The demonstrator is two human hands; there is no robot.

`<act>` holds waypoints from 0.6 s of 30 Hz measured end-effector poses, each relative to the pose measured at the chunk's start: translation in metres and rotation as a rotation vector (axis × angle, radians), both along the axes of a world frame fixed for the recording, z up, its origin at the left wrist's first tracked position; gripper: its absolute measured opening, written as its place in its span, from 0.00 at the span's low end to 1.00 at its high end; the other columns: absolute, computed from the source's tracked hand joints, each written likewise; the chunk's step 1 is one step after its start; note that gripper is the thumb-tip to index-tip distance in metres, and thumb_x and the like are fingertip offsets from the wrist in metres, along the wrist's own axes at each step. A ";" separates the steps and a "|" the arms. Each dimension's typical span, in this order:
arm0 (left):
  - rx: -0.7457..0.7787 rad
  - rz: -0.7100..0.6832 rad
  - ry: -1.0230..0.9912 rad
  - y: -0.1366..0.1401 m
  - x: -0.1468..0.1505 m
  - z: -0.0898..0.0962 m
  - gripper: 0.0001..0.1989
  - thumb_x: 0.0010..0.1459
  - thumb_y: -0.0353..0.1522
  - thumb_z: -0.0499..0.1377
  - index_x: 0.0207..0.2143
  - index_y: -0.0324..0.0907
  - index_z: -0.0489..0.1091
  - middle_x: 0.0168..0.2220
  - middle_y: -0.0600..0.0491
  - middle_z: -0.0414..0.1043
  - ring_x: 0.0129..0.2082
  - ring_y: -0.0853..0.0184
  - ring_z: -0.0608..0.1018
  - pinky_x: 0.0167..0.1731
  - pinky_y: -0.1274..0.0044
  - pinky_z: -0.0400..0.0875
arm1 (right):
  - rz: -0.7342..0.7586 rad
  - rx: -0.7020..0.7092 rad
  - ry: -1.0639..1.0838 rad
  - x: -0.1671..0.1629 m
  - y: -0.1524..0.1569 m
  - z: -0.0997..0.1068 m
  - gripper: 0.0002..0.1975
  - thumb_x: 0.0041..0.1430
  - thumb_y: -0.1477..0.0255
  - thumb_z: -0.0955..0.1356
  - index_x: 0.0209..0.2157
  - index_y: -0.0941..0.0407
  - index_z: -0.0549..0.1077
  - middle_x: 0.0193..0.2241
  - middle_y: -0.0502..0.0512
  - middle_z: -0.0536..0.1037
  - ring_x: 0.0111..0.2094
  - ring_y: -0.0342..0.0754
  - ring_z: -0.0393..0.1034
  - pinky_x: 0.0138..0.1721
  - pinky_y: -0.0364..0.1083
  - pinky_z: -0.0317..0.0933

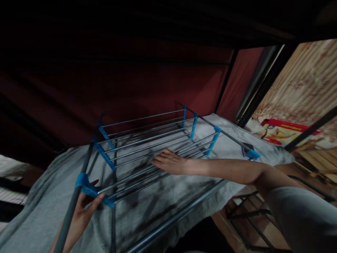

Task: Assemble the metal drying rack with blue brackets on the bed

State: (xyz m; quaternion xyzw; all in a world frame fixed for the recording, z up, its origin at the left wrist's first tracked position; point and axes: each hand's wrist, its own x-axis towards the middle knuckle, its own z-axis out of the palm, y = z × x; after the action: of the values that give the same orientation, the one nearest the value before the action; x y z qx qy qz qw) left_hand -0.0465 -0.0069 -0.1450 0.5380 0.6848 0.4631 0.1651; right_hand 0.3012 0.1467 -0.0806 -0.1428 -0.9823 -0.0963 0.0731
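Note:
A rack of thin metal rods and grey tubes, joined by blue plastic brackets, lies across a grey cloth (47,207). My left hand (82,216) is at its near left corner, thumb pressed at a rod's end and fingers behind the blue bracket (91,189). Over the middle of the rack reaches my right hand (170,162), with its fingers closed over a metal rod (125,180); the fingertips are partly hidden. Beyond it, more blue brackets (194,127) hold the rods' right ends along a long grey tube (231,138).
A dark phone-like object (247,149) lies on the cloth beside a loose-looking blue piece (254,154). A dark red panel (147,84) stands behind. On the right are a dark frame post (268,80), a red and yellow box (285,131) and wooden slats (316,160).

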 end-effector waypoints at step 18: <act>0.115 0.064 -0.131 -0.005 0.027 0.048 0.43 0.56 0.44 0.63 0.69 0.45 0.51 0.44 0.50 0.76 0.43 0.60 0.79 0.48 0.67 0.75 | -0.145 -0.283 -0.001 -0.001 -0.006 0.024 0.31 0.59 0.87 0.56 0.62 0.57 0.65 0.56 0.66 0.70 0.54 0.55 0.69 0.52 0.52 0.63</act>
State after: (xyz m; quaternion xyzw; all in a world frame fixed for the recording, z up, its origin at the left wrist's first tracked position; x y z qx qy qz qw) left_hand -0.0196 -0.0116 -0.0975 0.4931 0.6616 0.5409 0.1632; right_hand 0.3003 0.1409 -0.0566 -0.2220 -0.9733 0.0379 0.0445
